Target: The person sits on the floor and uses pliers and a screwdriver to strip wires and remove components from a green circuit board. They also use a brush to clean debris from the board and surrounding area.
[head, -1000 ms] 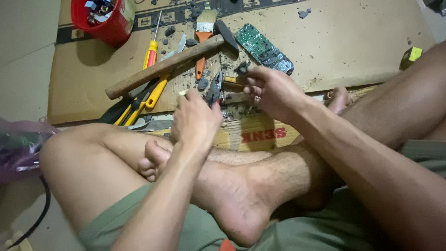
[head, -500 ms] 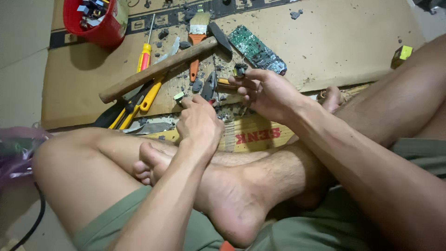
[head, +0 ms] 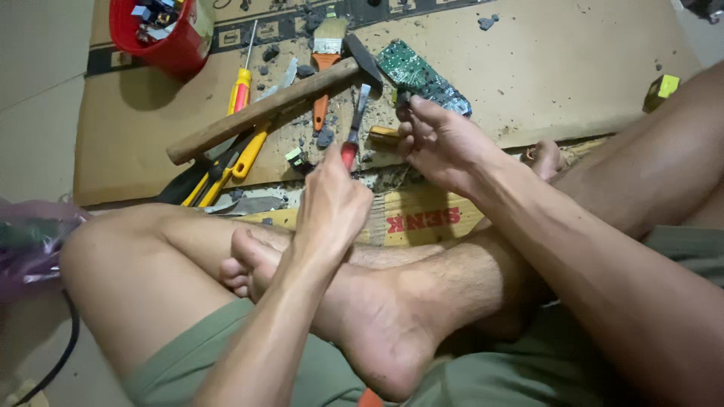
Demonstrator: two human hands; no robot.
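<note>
Fingers of the left hand (head: pixel 332 200) are wrapped around the red-handled pliers (head: pixel 354 128), whose tip points up toward the right hand (head: pixel 441 143), and the right hand's fingers (head: pixel 407 124) pinch a small dark part, too small to name, just beside the green circuit board (head: pixel 422 79). Judging by the dark fragments scattered over the cardboard sheet (head: pixel 573 75) around both hands and the bits already in the red bucket (head: pixel 162 38) well off to the upper left, stripping looks partly done, with the board still mostly whole. Wooden-handled hammer (head: pixel 264 109), paintbrush (head: pixel 326 53) and yellow screwdriver (head: pixel 241 83) lie unused left of the pliers.
</note>
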